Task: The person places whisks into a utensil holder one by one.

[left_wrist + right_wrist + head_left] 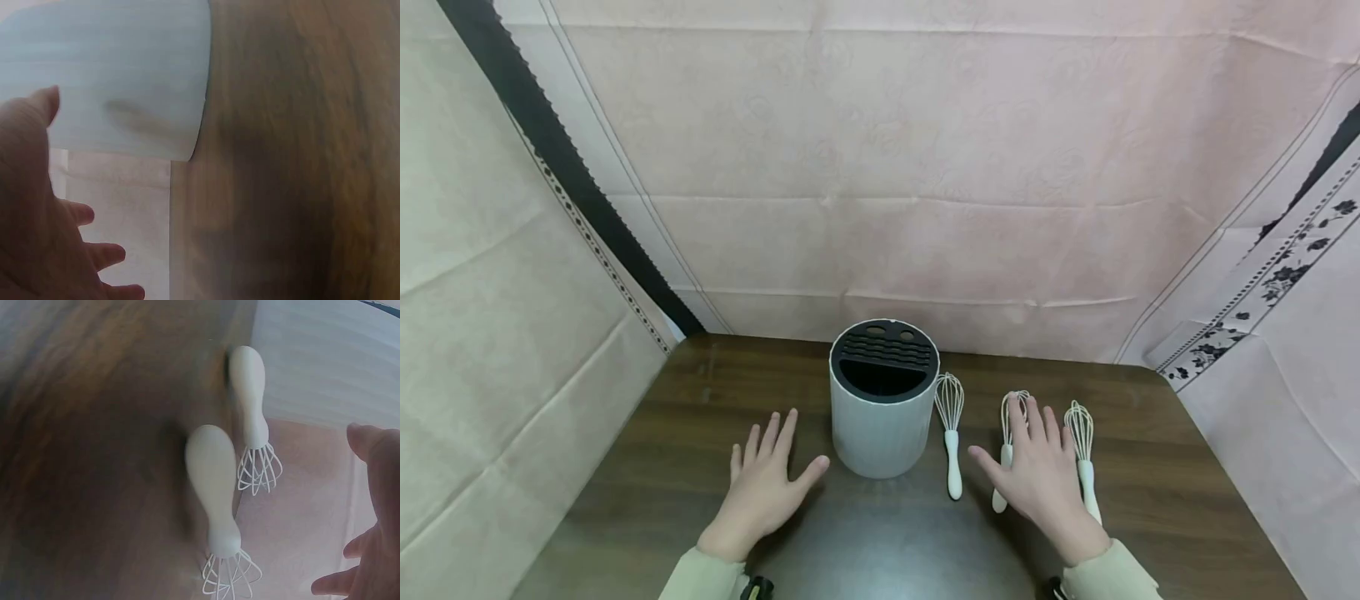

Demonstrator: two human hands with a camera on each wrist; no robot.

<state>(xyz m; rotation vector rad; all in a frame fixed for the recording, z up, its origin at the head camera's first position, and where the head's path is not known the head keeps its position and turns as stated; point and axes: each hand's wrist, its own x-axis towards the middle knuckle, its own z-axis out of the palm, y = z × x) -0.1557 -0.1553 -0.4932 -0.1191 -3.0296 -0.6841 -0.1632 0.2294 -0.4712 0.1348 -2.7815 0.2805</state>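
Left hand (765, 492) is holding its fingers wide, gripping nothing; right hand (1037, 471) is doing likewise over white wire whisks with bulbous handles (953, 458) at right, though I'm honestly not seeing whether it's touching. I'd be pinching a handle, not wires. Farther left, a white cylindrical container with black slotted top (880, 435) is standing.

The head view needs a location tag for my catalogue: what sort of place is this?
Probably a makeshift recording booth: creased, pale sheeting lines the back and both sides of a dark brown wood-grain table, where a white, black-topped cylindrical holder stands beside three white wire whisks.
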